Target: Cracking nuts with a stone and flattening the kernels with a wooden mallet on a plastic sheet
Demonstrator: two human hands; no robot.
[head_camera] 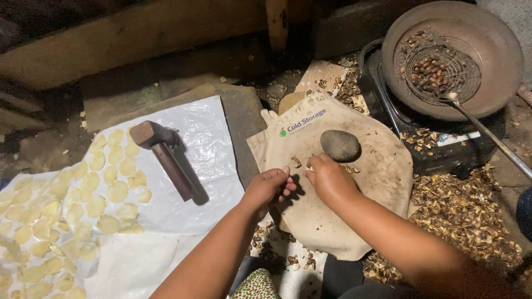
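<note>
Left hand [270, 187] and right hand [328, 176] pinching a small nut [309, 166] over the cloth bag [354, 182], beside the stone [339, 145]. Best peeled with fingertips, shell bits dropped clear.

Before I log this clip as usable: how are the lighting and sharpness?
Head view: dim at the top edge, brighter mid-frame; the white plastic sheet shows mild glare; the left hand and right hand cast soft shadows on the cloth bag; mostly sharp.

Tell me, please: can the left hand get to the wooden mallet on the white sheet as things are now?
Probably yes. The left hand is beside the plastic sheet, and nothing lies between it and the mallet, whose handle points toward it.
</note>
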